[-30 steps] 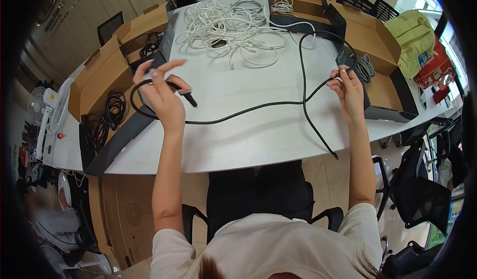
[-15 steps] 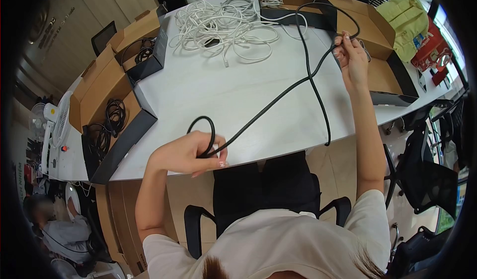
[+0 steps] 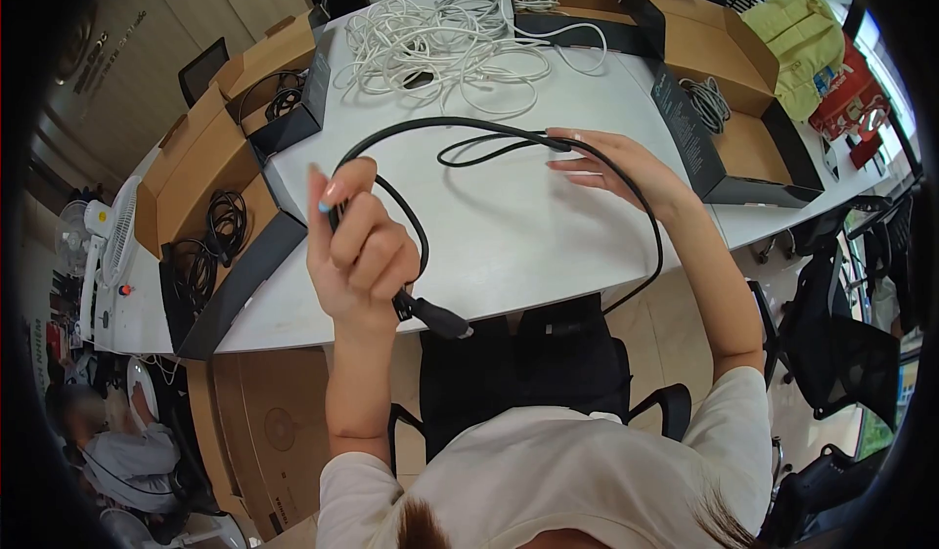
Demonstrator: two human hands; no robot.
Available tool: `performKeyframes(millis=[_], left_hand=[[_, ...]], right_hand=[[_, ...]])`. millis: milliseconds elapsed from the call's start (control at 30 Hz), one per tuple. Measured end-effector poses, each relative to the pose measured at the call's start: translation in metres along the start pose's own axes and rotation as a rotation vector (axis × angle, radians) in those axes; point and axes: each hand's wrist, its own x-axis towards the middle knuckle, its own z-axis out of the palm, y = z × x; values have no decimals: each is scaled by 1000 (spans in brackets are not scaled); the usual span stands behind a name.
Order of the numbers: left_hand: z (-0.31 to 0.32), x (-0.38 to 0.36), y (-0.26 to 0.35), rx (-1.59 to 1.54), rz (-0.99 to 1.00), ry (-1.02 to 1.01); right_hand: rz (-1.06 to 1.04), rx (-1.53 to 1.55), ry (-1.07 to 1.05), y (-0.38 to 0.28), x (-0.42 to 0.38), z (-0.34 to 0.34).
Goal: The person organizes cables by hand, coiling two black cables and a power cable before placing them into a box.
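A black cable (image 3: 453, 122) arches above the table between my two hands. My left hand (image 3: 360, 246) is raised, its fingers curled round part of the cable. A black plug end (image 3: 440, 318) sticks out below the left wrist, over the table's front edge. My right hand (image 3: 626, 170) has its fingers stretched fairly straight, with the cable between the fingertips. A narrow loop of the cable (image 3: 460, 164) reaches left from those fingertips. Another length runs down past the right wrist, and a second dark end (image 3: 562, 330) hangs over my lap, hard to make out.
A tangle of white cables (image 3: 430, 45) covers the back of the white table (image 3: 489, 246). Open boxes with black cables (image 3: 227, 226) stand on the left. On the right, an open box (image 3: 748, 148) holds a grey cable coil (image 3: 706, 102). A person (image 3: 127, 441) sits at lower left.
My left hand has risen and turned, bringing the plug end into view. My right hand has come down and left, off the box, and the cable between the hands now bows upward.
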Motion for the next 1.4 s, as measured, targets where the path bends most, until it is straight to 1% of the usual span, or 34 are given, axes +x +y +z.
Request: performKeyframes(millis=[67,100,133,200,233,267,333,367,467,500,600,633,667,733,800,833,867,933,967,1067,1133,1167,1233,1333,1367,1400], left_hand=[[-1,1,-2,13,54,-16],[-1,-1,-4,-5,79,-10],[-2,-1,-6,-25,105,-4],[-5,0,-10,-158,29,-32],[-7,1,-12,-224,-11,-45],[-8,3,-13,-272,-21,-98],[-9,6,-14,-362,-47,-207],[-8,7,-12,-427,-55,-273],[-10,12,-12,-443,-125,-467],[-6,17,-13,-417,-62,-496],[20,28,-17,-150,309,-158],[17,31,-15,52,392,-125],[14,34,-13,401,570,-59],[15,36,3,712,817,9],[26,35,13,1172,1145,137],[26,35,15,1413,1342,168],[23,33,22,1508,1299,197],[13,26,38,1696,1209,259],[8,21,40,1905,1090,295],[-8,2,40,2123,542,373],[-15,-10,35,2171,191,397],[-14,-15,32,2251,19,398],[-2,-15,18,2383,-337,391],[7,-9,7,2322,-788,465],[1,-11,13,2155,-823,376],[-4,-15,21,1843,-944,356]], right_hand=[[-178,-481,40,-4,-8,-3],[-266,-470,66,-8,-11,-3],[-399,-552,47,-13,-14,-1],[-659,-712,5,-24,-26,13],[-701,-809,7,-23,-25,24],[-745,-903,13,-21,-23,34],[-675,-933,-64,-15,-18,44],[-655,-813,-79,-11,-13,46],[-389,-597,-139,-15,-1,57],[-580,-704,-79,-8,5,62],[-613,-950,-62,13,10,83],[-604,-934,-87,11,4,92],[-654,-942,-81,14,2,94],[-757,-952,-71,23,3,95],[-715,-1090,-85,36,5,78],[-695,-1134,-82,46,8,69],[-674,-1179,-79,53,10,61],[-772,-1151,-30,48,7,57],[-805,-1161,-19,43,2,56],[-912,-1150,31,24,-6,52],[-988,-1141,57,9,-10,49],[-1040,-1123,113,4,-11,47],[-1037,-1149,170,-8,-12,36],[-1047,-1175,225,-20,-19,33],[-1060,-1176,236,-24,-20,31],[-1076,-1178,251,-30,-18,29]])
